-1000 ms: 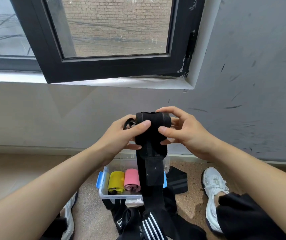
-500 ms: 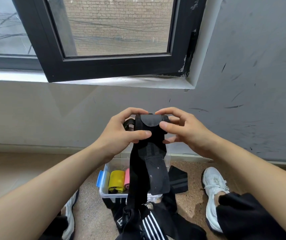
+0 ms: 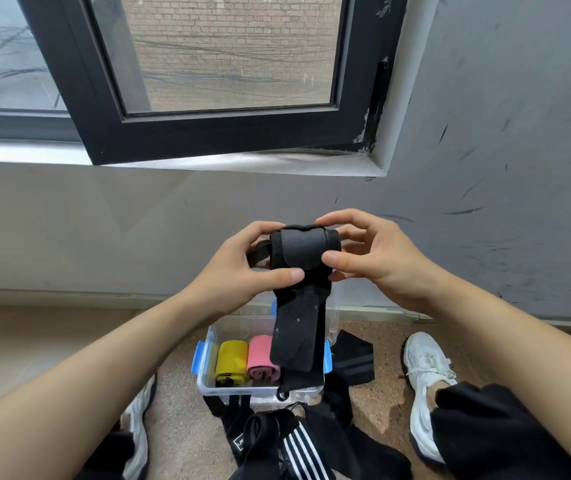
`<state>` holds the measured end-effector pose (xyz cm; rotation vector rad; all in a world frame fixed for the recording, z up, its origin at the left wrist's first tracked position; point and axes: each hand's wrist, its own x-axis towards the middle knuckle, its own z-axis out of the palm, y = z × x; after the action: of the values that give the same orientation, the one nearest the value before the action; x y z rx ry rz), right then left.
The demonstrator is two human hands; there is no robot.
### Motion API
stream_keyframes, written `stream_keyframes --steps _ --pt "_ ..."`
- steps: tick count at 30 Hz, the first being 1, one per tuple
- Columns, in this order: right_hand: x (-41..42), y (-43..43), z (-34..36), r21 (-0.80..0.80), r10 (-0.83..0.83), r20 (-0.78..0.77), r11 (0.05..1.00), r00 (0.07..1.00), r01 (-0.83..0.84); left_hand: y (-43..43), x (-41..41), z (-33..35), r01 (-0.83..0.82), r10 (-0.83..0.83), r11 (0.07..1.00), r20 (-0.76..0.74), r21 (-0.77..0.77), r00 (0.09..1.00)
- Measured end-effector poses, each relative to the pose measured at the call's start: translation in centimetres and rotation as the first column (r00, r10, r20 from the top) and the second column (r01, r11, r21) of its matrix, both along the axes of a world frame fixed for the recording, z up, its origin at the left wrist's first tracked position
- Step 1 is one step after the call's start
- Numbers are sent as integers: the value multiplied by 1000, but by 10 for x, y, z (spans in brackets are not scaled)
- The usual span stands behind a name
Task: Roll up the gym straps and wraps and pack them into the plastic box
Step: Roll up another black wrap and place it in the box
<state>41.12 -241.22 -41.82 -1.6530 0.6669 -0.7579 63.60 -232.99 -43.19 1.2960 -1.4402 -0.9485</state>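
I hold a partly rolled black wrist wrap [image 3: 303,251] up in front of the wall, at chest height. My left hand [image 3: 242,271] grips its left end, thumb across the front. My right hand [image 3: 367,258] pinches the right end with thumb and fingers. The wrap's loose tail [image 3: 297,341] hangs down over the clear plastic box [image 3: 207,379] with blue clips on the floor. Inside the box lie a yellow roll [image 3: 230,362] and a pink roll [image 3: 261,358] side by side.
Loose black straps, one with white stripes [image 3: 297,445], lie heaped on the floor in front of the box. Another black wrap [image 3: 353,358] lies right of it. My white shoes [image 3: 426,379] flank the pile. A grey wall and an open black window frame [image 3: 228,136] rise ahead.
The roll has grown thicker as the tail was wound up, and the hanging tail is shorter. Both hands have shifted their fingers around the roll.
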Motion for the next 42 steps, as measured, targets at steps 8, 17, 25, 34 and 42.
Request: stream_keyframes --steps 8,17,25,34,42 --pt "5 2 -8 -85 -37 -11 996 999 36 2 -1 6 9 0 990 -64 140 998" --pt "4 2 -6 99 58 -48 994 997 -53 2 1 4 -12 15 999 -88 44 996" --pt "6 4 1 117 61 -60 992 996 -54 2 -5 -4 -66 55 989 -90 -132 994" --pt "5 8 4 30 54 -46 998 998 -52 3 -2 -2 -35 33 988 -16 -148 999" --pt "7 8 -4 -76 5 -36 997 999 -8 1 0 5 58 -42 979 -86 194 995"
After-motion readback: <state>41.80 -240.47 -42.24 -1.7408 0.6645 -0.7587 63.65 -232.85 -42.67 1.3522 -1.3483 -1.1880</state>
